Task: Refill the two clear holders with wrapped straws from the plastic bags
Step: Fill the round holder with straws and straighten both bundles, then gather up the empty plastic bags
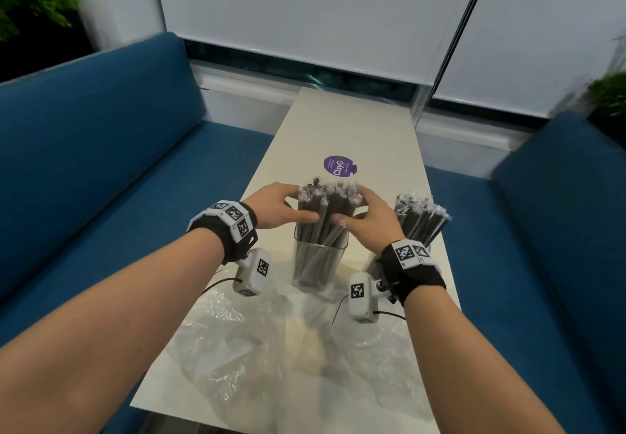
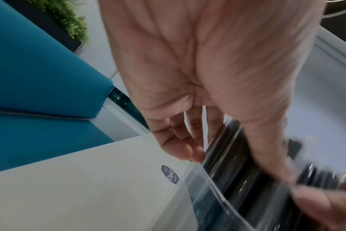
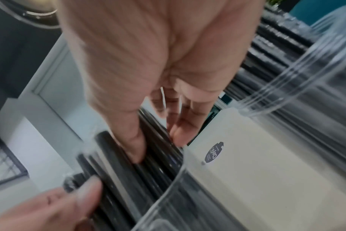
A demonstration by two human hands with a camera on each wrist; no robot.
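Straws (image 1: 325, 210) are bunched between both sets of fingers, standing in the near holder (image 1: 320, 264). My left hand (image 1: 279, 208) and right hand (image 1: 364, 222) curl round the bundle from either side, wrists level, palms facing. I'd squeeze gently and tap the bundle down so it settles evenly. Second holder (image 1: 418, 227) sits just right of my right fingers, already stuffed; empty bags (image 1: 271, 342) lie on the surface (image 1: 355, 129) below my wrists.

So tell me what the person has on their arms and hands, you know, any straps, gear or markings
Both forearms and hands are bare: no sleeves or gloves. The left hand and right hand each have a black wrist strap carrying white blocks printed with black square-pattern markers. Under each wrist hangs a small white camera unit with its own marker and a thin black cable.
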